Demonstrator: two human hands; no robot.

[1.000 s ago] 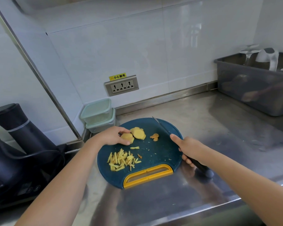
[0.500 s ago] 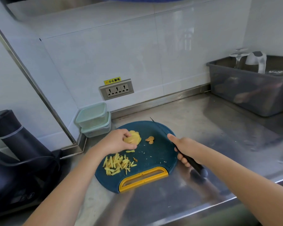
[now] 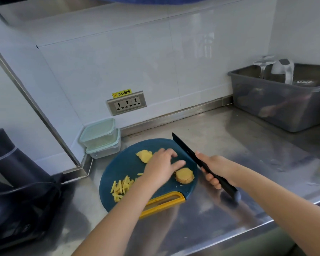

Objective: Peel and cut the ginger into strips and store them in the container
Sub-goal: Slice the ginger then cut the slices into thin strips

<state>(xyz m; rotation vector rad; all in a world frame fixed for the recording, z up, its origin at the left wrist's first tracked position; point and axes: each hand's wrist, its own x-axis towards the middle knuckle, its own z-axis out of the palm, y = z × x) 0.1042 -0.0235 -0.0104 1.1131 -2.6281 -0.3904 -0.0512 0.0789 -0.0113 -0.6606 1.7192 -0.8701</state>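
A round blue cutting board (image 3: 126,163) with a yellow handle lies on the steel counter. On it are a stack of ginger slices (image 3: 144,156) at the back, a thicker ginger piece (image 3: 185,177) at the right, and a pile of ginger strips (image 3: 121,187) at the left front. My left hand (image 3: 161,167) hovers flat over the board's middle with fingers spread, just left of the thick piece. My right hand (image 3: 214,169) grips the handle of a black knife (image 3: 185,148), its blade angled over the board's right edge. Two stacked lidded containers (image 3: 100,137) stand behind the board.
A dark kettle and base (image 3: 13,178) occupy the left counter. A grey plastic bin (image 3: 277,102) with glassware stands at the back right. A wall socket (image 3: 127,105) is above the containers. The counter's front edge runs along the lower right.
My left hand let go of the ginger slices at the back and moved right across the board. A thick ginger piece now lies at the board's right. The knife stays at the right edge.
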